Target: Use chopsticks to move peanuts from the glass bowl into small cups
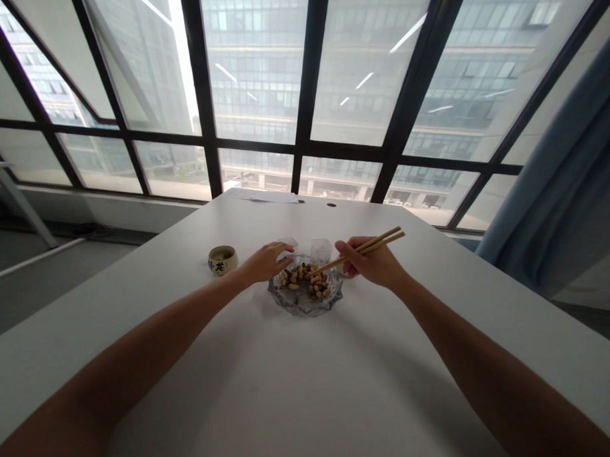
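Observation:
A clear glass bowl [306, 310] with a scalloped rim stands on the table, holding several nuts [293, 279] that look like peanuts in their shells, with darker pieces among them. My left hand [267, 262] is at the bowl's left rim, fingers stretched out and thumb apart; I cannot tell whether it touches the glass. In my right hand [370, 258] is a pair of wooden chopsticks [380, 241], their tips down among the nuts. Behind the right fingers a small pale cup [343, 268] is mostly hidden.
A small cream cup [223, 260] with dark characters stands left of the bowl. Two clear cups, one on the left [288, 244] and one on the right [322, 249], stand just behind it. White paper [266, 196] lies at the far edge of the white table [291, 402]. A blue curtain [558, 173] hangs at right.

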The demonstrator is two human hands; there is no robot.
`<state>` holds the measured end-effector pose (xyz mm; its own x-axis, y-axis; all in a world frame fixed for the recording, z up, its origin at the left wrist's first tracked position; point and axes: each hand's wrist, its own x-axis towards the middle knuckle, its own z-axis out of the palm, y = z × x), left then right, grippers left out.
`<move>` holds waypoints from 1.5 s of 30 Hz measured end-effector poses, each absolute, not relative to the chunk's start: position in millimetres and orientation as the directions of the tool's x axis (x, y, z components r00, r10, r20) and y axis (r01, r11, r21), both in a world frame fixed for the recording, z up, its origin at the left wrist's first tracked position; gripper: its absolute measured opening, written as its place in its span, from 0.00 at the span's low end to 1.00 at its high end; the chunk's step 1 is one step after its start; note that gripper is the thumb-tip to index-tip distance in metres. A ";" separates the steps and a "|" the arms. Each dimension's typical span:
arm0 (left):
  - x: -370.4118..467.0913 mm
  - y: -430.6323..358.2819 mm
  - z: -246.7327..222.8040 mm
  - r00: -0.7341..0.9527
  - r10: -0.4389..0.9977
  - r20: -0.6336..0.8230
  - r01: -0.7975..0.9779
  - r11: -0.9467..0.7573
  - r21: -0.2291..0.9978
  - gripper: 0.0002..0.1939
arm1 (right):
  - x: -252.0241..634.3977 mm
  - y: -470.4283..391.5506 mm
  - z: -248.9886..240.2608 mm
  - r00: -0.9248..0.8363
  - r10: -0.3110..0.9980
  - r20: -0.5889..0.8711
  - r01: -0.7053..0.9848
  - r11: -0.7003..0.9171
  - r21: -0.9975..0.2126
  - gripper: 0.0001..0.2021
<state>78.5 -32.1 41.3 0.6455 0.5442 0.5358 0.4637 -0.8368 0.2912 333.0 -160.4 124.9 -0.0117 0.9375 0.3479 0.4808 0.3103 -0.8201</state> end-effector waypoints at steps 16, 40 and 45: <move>80.3 -28.3 37.3 0.637 0.499 0.588 0.436 -0.862 0.259 0.17 | 332.2 -161.6 123.2 -0.111 0.941 0.318 0.489 0.331 -0.807 0.34; 80.7 -27.9 33.9 0.633 0.500 0.591 0.462 -0.856 0.231 0.14 | 331.0 -141.1 92.3 0.077 0.916 0.394 0.427 0.327 -0.843 0.31; 80.9 -28.5 33.2 0.592 0.565 0.575 0.534 -0.809 0.245 0.17 | 338.7 -142.9 102.1 0.106 0.891 0.441 0.420 0.362 -0.832 0.30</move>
